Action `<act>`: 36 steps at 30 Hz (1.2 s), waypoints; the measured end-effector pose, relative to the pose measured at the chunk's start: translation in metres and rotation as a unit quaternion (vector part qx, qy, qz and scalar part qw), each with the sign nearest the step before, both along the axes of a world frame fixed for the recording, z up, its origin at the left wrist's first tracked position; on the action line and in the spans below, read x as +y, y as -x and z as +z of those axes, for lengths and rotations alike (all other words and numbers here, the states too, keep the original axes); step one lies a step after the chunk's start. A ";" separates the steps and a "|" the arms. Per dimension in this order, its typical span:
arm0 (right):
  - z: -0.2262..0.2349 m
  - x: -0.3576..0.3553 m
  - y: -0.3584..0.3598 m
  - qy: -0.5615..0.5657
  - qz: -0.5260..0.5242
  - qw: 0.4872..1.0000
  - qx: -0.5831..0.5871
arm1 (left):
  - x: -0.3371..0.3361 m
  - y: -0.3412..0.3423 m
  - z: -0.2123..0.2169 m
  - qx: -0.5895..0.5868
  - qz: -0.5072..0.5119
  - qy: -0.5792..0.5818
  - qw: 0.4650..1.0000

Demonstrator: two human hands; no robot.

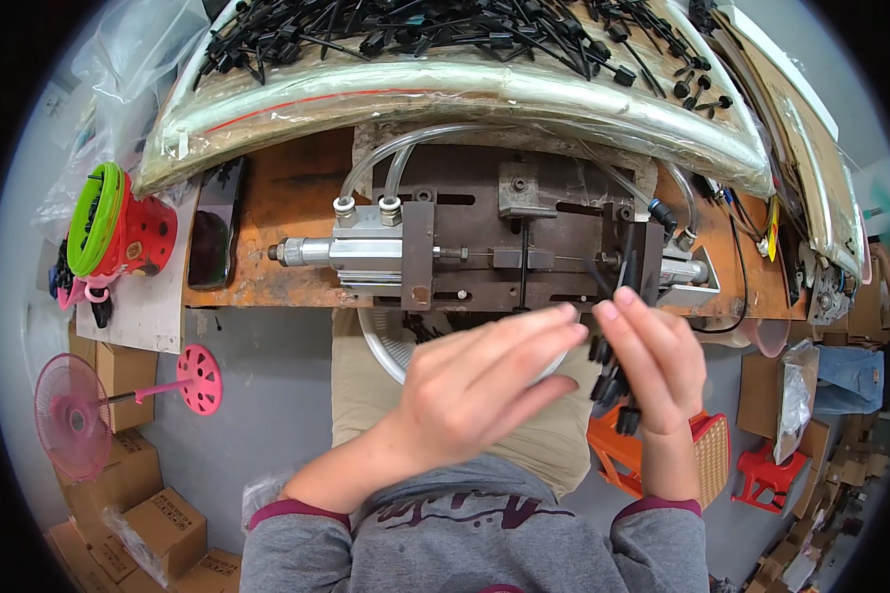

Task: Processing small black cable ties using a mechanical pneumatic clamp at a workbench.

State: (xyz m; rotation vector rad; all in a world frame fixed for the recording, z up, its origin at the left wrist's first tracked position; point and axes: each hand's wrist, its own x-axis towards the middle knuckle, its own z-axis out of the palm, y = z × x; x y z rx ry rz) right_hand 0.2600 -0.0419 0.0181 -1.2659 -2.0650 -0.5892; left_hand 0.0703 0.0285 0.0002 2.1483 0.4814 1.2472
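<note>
My right hand (658, 361) is closed round a bunch of black plastic stemmed parts (611, 381), their chunky heads hanging down and thin stems pointing up. Beside it, my left hand (489, 381) has its fingers stretched out, with the thumb apart; nothing shows in it. Beyond both hands is a dark metal fixture (465, 217) with a silver air cylinder (366, 252) on the left and another cylinder (684, 269) on the right. A thin black stem (524, 267) lies across the small centre block. Under my left hand, a white rounded container (379, 346) on my lap is mostly hidden.
A film-wrapped tray (465, 94) heaped with black parts (415, 30) spans the back. Clear air hoses (396, 163) arch over the fixture. At left are a red and green bucket (148, 232), a phone (215, 222) and a pink fan (74, 415). Stools (766, 479) stand at right.
</note>
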 end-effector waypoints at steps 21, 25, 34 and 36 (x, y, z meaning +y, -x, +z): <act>-0.030 -0.002 -0.004 0.013 0.028 0.977 0.209 | 0.005 -0.001 -0.014 0.281 0.105 -0.159 0.941; -0.023 -0.006 -0.006 0.034 0.020 0.978 0.204 | 0.006 -0.001 -0.013 0.289 0.102 -0.151 0.940; -0.029 -0.007 0.000 0.043 0.020 0.981 0.187 | 0.008 0.004 -0.005 0.140 0.026 -0.007 0.990; -0.033 -0.005 0.003 0.046 0.064 0.976 0.201 | 0.000 0.007 0.004 0.023 -0.038 0.092 0.995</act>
